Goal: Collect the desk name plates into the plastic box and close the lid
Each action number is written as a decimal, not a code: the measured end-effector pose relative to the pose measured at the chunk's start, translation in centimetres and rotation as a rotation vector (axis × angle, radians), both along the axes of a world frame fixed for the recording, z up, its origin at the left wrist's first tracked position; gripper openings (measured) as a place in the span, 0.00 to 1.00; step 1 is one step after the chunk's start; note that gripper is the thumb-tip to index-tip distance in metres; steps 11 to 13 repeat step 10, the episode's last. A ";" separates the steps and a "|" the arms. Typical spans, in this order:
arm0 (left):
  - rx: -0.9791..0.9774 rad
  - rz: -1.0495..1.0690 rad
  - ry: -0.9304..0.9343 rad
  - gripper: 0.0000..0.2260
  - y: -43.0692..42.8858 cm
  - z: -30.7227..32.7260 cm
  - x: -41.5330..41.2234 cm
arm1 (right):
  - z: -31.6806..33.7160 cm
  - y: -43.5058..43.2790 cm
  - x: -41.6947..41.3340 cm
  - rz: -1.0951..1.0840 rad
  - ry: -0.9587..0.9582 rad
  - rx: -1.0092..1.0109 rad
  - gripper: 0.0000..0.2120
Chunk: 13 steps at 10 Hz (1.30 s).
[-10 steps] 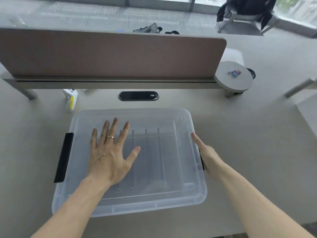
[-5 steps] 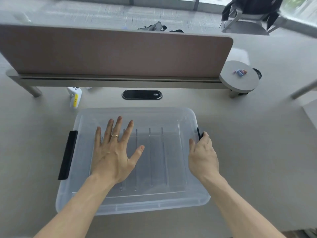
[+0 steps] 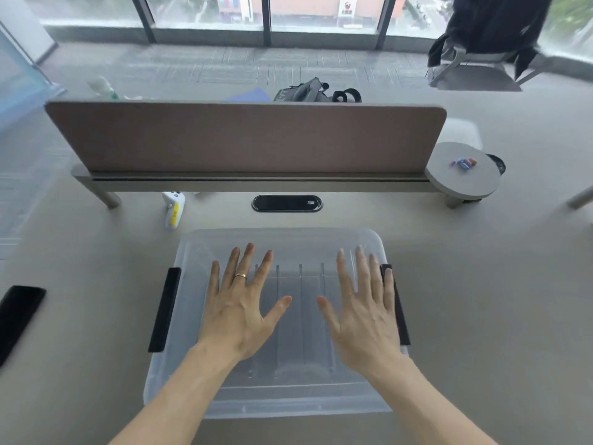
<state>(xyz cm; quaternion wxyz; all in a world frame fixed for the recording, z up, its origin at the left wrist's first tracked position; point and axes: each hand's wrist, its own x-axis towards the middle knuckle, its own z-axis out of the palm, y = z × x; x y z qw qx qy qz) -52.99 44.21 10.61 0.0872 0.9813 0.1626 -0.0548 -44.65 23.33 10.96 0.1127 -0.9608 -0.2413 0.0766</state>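
A clear plastic box (image 3: 272,403) with its lid (image 3: 282,242) on sits on the desk in front of me. Several thin clear name plates (image 3: 301,319) show faintly through the lid, standing side by side. A black latch (image 3: 164,309) runs along the left side and another black latch (image 3: 401,316) along the right. My left hand (image 3: 239,308) lies flat on the lid's left half, fingers spread, a ring on one finger. My right hand (image 3: 364,316) lies flat on the right half, its little finger at the right latch.
A brown divider panel (image 3: 244,138) crosses the desk behind the box, with a black cable port (image 3: 286,203) before it. A white and yellow device (image 3: 174,207) lies at back left, a black phone (image 3: 17,313) at far left, a round shelf (image 3: 462,175) at right.
My right hand left the box's right side and right latch and now rests flat on the lid. My left hand stayed on the lid. The camera tilted up.
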 end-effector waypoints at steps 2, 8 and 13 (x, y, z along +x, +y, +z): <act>0.019 0.014 -0.032 0.40 2.0 -0.3 -1.9 | -1.1 0.6 0.6 0.153 0.041 -0.076 0.39; -0.061 0.001 0.131 0.37 3.0 1.7 -1.5 | 0.5 1.6 0.1 0.118 0.161 -0.150 0.39; -0.182 -0.040 0.195 0.37 4.2 5.0 -1.7 | 2.9 1.9 -1.3 0.133 0.269 -0.192 0.41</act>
